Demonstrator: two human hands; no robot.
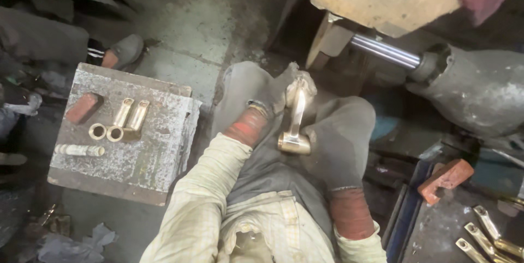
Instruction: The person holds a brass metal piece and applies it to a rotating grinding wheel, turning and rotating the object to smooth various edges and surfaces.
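Both gloved hands close on a brass fitting (295,122) before a polishing machine's steel shaft (385,51): the left hand (256,96) pinches its upper end, the right hand (335,137) cups the ringed lower end. A firm two-point grip looks best, cuffs kept off the shaft. More brass fittings (123,121) lie on a metal block (125,159) to the left.

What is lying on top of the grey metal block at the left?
On the grey metal block lie two brass fittings, a small brass ring, a pale short rod and a reddish block. What is under the metal block is hidden.
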